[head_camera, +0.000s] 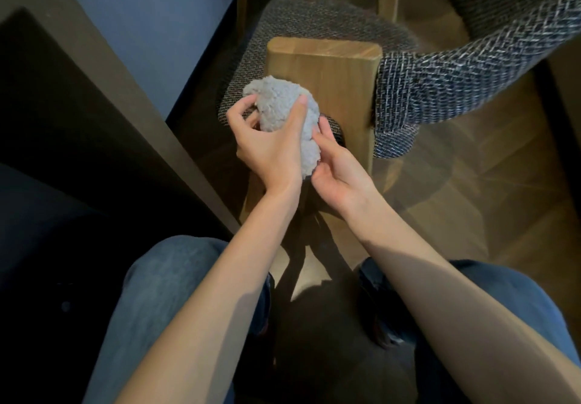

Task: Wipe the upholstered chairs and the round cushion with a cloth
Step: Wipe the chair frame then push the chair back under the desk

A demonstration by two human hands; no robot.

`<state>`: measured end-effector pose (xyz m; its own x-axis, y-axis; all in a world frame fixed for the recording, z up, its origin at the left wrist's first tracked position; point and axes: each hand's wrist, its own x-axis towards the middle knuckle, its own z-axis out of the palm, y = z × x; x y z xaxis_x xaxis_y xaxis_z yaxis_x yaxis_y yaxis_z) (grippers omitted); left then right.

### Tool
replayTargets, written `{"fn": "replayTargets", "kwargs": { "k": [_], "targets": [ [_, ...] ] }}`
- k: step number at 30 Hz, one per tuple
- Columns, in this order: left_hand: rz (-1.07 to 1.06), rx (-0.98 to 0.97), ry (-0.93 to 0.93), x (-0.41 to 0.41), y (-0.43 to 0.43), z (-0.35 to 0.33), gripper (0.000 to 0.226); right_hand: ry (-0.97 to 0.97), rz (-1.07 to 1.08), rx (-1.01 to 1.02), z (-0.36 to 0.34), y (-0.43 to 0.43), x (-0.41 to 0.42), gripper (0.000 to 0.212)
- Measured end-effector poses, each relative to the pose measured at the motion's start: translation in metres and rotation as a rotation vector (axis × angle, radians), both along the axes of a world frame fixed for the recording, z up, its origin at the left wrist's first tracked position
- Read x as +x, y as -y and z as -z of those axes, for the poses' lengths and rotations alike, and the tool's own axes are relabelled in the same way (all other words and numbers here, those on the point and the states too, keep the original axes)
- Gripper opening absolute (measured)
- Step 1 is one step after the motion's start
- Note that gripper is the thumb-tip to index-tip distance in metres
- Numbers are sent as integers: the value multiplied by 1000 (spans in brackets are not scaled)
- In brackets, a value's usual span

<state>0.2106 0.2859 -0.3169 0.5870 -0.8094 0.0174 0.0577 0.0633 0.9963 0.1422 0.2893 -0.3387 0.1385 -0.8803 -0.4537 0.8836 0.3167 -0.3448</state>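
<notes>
We see the grey fluffy cloth (283,107) bunched into a lump just above the middle of the view, held off the furniture by 2 hands; the left hand (270,145) wraps it from the 7 o'clock side, fingers curled over its left edge and thumb pressed on its top, a firm closed hold; the right hand (339,170) comes in from 5 o'clock and pinches the cloth's hanging lower end between thumb and fingers, the palm turned up and half closed. Behind the cloth, toward 12 o'clock, lies the chair seat (314,16) in dark woven fabric; the cloth overlaps its near edge in the view, though we cannot tell whether it touches. A wooden post (330,73) stands at 1 o'clock of the cloth, and a padded back (440,89) of speckled weave joins it and curves off to 2 o'clock. A dark table (78,114) fills 9 o'clock; jeans (163,277) sit at 6 o'clock over the wooden floor (503,189).
</notes>
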Motion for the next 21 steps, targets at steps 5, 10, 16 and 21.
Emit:
{"fn": "replayTargets", "kwargs": {
  "k": [5,10,16,21],
  "targets": [
    [71,-92,166,-20,-11,-1,52,95,36,52,-3,-11,-18,47],
    [172,-77,191,-44,-19,12,49,-27,151,56,0,-27,-46,51],
    [467,97,134,-57,-26,36,45,-386,442,117,9,-49,-75,56],
    [417,113,94,-58,-33,47,50,-619,520,147,17,-48,-80,51]
  ]
}}
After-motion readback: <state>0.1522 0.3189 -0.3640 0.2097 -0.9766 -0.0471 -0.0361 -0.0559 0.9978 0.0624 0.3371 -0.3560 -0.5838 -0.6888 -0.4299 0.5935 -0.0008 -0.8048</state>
